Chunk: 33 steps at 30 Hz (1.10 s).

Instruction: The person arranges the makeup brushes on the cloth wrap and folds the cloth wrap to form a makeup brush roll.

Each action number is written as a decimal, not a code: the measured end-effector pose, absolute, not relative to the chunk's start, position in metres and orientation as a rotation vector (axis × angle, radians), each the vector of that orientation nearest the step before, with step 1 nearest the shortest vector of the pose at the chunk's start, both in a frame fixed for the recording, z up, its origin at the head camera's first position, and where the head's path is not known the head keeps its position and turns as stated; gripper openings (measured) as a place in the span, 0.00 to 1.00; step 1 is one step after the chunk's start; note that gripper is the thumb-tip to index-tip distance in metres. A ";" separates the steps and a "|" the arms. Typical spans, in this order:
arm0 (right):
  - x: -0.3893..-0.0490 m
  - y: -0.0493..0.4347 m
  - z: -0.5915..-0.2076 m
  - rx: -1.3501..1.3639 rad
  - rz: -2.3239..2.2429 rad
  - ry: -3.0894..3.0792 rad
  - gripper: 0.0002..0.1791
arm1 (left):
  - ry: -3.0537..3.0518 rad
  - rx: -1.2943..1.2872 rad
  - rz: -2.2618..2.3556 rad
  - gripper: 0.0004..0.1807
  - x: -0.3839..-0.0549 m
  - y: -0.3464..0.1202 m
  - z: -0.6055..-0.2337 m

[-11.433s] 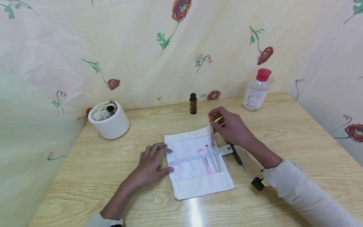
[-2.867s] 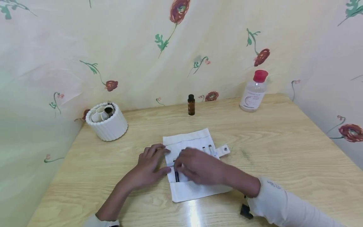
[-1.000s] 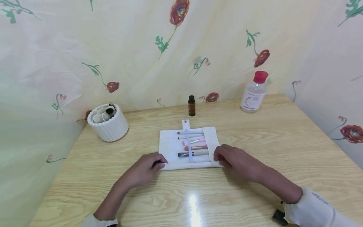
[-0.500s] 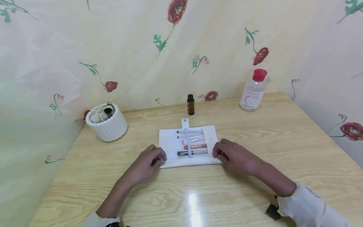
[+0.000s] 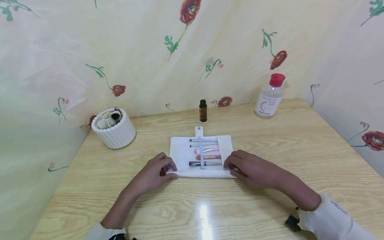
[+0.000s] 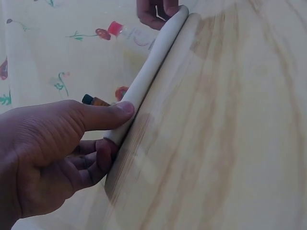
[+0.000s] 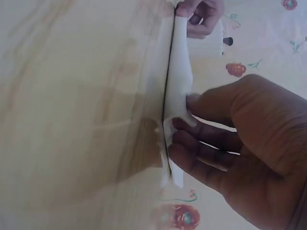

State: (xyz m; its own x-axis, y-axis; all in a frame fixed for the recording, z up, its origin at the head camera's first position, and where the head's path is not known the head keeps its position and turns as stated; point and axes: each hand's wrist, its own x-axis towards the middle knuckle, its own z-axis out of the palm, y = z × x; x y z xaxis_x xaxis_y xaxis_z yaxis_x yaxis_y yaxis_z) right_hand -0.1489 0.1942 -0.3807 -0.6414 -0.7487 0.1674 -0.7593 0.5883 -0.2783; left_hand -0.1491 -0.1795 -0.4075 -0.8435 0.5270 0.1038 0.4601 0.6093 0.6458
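Observation:
A white cloth brush roll (image 5: 182,151) lies at mid-table, its snap tab (image 5: 199,131) pointing toward the wall. Several makeup brushes lie sideways under its strap, among them a copper-pink brush (image 5: 210,157) and a flat dark-bristled brush (image 5: 196,163). The near edge is turned up into a narrow fold (image 6: 153,64). At the left end of this fold, my left hand (image 5: 156,171) pinches it between thumb and fingers. My right hand (image 5: 255,169) pinches the other end, fingertips (image 7: 180,143) curled against the cloth in the right wrist view.
A white ribbed holder (image 5: 118,133) with a dark brush in it stands at the back left. Behind the roll is a small brown bottle (image 5: 203,112). A clear bottle with a red cap (image 5: 268,101) stands at the back right, near the floral wall covering.
Earlier my right hand put brushes into the roll while my left steadied it. Since then the roll has been turned a quarter, and both hands have folded its near edge inward.

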 end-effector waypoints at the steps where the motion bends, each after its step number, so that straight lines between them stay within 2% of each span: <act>1: -0.148 0.194 -0.380 1.316 0.504 -2.761 0.08 | 2.734 0.834 1.053 0.09 -0.149 -0.179 -0.407; 6: -0.146 0.190 -0.378 1.373 0.460 -2.624 0.13 | 2.752 0.799 1.044 0.06 -0.149 -0.178 -0.407; 12: -0.142 0.188 -0.375 1.399 0.389 -2.661 0.10 | 2.784 0.776 1.034 0.04 -0.149 -0.177 -0.407; 18: -0.138 0.185 -0.374 1.366 0.330 -2.785 0.15 | 2.796 0.792 1.040 0.04 -0.148 -0.176 -0.406; 33: -0.138 0.183 -0.377 1.264 0.345 -2.785 0.15 | 2.814 0.827 1.036 0.03 -0.149 -0.176 -0.410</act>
